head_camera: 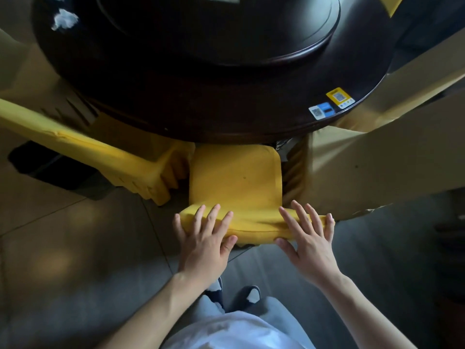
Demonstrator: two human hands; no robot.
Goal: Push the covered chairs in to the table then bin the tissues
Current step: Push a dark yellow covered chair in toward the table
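Nearest the camera are the person's pale top and trousers, and two dark slippers (245, 295) on the grey tiled floor (88, 273). Both bare forearms reach forward from there. The left hand (205, 244) lies over the left end of the yellow-covered chair's (235, 180) top rail, fingers spread flat along the top and thumb tucked under the near edge, so it holds the rail loosely rather than clenching. The right hand (308, 239) rests on the right end of the same rail, fingers splayed and flat, thumb against the near face; it presses more than grips.

Beyond the hands the chair's seat runs away from the person, its far edge tucked just under the rim of the dark round table (214, 102). Just left of it stands another yellow-covered chair (100, 149), angled. To the right, a tan-covered chair (377, 167) sits close beside the seat.

On the table's near right edge are two QR stickers (332, 103). A raised dark turntable (226, 28) occupies the table's middle. At the far left of the tabletop lie crumpled white tissues (64, 20), blurred.
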